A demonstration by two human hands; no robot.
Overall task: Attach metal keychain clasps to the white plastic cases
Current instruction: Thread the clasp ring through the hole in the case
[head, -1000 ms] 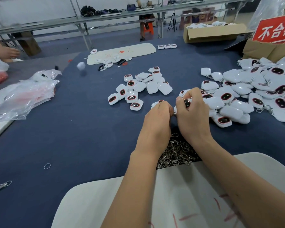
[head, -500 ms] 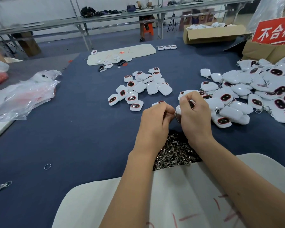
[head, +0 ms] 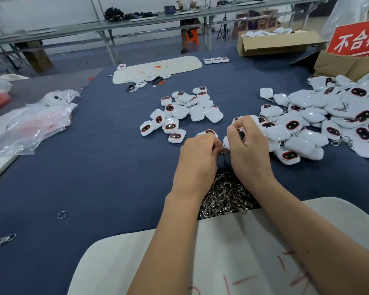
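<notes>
The right hand [head: 248,149] grips a glossy, rounded white plastic case [head: 239,135] (dark oval window, red rim); the left hand [head: 197,155] pinches a small metal clasp [head: 223,155] at its edge. Just below both hands lies a tangled heap of shiny clasps [head: 224,196] on the blue felt worktop [head: 94,167]. Beyond, a cardboard box [head: 273,42] holds white parts.

White cases [head: 197,113] — navy table [head: 94,167]

Glossy white plastic cases [head: 299,144] with dark shiny insets lie on the table [head: 98,167], covered in matt blue cloth. Shiny metal clasps [head: 224,199] glint; crinkled clear plastic bags [head: 30,126]; matt cardboard box [head: 273,42].
</notes>
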